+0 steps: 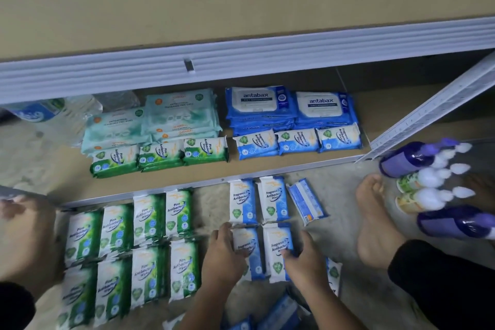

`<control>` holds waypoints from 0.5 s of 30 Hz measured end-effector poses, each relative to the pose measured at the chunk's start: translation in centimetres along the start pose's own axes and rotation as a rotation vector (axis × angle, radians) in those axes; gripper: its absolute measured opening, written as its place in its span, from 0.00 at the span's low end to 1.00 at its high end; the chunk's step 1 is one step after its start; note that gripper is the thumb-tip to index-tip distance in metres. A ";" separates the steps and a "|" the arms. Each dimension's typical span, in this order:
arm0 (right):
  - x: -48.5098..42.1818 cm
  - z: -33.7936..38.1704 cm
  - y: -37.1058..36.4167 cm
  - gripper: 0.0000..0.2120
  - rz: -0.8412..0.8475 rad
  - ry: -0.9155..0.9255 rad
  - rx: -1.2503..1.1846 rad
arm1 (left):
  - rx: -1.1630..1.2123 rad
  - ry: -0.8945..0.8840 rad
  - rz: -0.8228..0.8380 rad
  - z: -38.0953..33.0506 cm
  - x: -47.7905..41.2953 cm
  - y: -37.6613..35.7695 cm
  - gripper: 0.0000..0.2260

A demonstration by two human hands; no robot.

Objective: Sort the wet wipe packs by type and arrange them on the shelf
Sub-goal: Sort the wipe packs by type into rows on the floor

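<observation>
Pine packs (115,230): glossy plastic film, lightly creased.
Fragrance Free packs (276,201): the same glossy film.
antabax packs (321,107): shiny film with a smooth white lid panel.
Shelf board (241,166): matt, tan, wood-like fibreboard.
Shelf rail (241,61): smooth, ribbed, white; metal or plastic, cannot tell which.
Floor (340,195): matt, speckled, rough-looking.
Pump bottles (404,158): glossy purple plastic.
Trouser leg (442,281): matt black cloth.
</observation>
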State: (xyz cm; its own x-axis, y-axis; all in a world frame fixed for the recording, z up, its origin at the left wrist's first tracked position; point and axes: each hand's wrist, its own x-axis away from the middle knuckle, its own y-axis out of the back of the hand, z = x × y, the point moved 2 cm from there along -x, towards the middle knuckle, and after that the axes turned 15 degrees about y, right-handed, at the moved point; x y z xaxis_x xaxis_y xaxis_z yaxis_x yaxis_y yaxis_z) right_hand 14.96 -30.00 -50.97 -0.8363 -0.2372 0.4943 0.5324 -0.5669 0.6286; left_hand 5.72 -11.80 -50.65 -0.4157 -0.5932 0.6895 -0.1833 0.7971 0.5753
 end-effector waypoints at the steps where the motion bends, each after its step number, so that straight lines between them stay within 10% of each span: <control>1: 0.5 0.5 0.7 0.27 -0.021 0.011 0.011 | -0.004 0.010 -0.013 0.0 0.5 0.4 0.32; 6: 3.6 2.9 4.6 0.12 -0.082 -0.003 0.034 | -0.072 -0.015 -0.077 0.7 3.7 2.8 0.24; 15: 14.8 9.3 13.2 0.14 -0.239 0.235 -0.044 | -0.037 -0.117 0.083 1.8 13.6 7.9 0.19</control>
State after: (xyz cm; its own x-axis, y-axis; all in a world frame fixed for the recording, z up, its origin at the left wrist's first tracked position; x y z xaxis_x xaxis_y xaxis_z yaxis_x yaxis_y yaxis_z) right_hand 10.82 -33.66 -29.73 -0.9471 -0.2654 0.1807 0.3152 -0.6611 0.6809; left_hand -2.95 -13.40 -37.53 -0.5295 -0.5067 0.6803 -0.1124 0.8369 0.5358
